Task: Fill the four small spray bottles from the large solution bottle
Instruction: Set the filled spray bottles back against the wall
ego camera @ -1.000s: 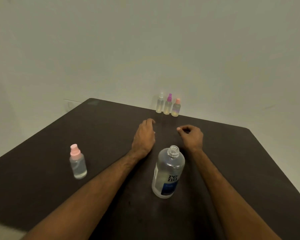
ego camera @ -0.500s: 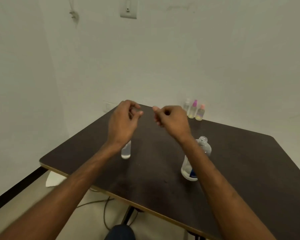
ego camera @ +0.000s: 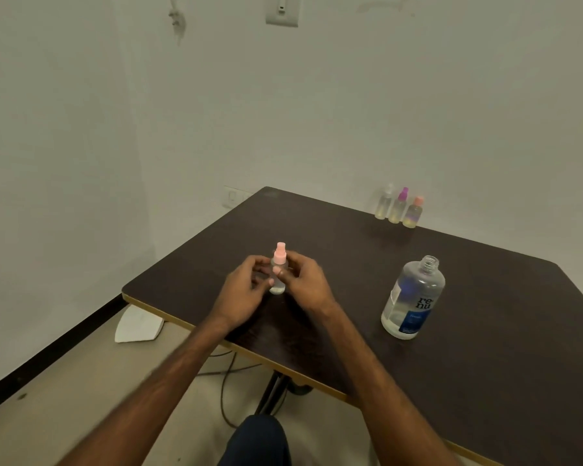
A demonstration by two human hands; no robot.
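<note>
A small clear spray bottle with a pink cap (ego camera: 279,260) stands near the left edge of the dark table (ego camera: 485,364). My left hand (ego camera: 244,297) and my right hand (ego camera: 305,285) close around its body from either side, fingers curled, thumbs on its front. The large solution bottle (ego camera: 414,297), uncapped and partly filled, stands upright to the right of my hands. Three more small spray bottles stand together at the table's far edge: a white-capped bottle (ego camera: 384,205), a purple-capped bottle (ego camera: 399,208) and a second pink-capped bottle (ego camera: 414,213).
The table's left edge (ego camera: 169,312) runs just beside my hands, with floor below. A white sheet (ego camera: 138,326) lies on the floor and a cable (ego camera: 224,381) hangs under the table. My knee (ego camera: 256,442) shows at the bottom. Walls stand close behind.
The camera has swung left. Both hands came down from mid-air above the table and closed around the pink-capped small bottle. The large bottle has not moved.
</note>
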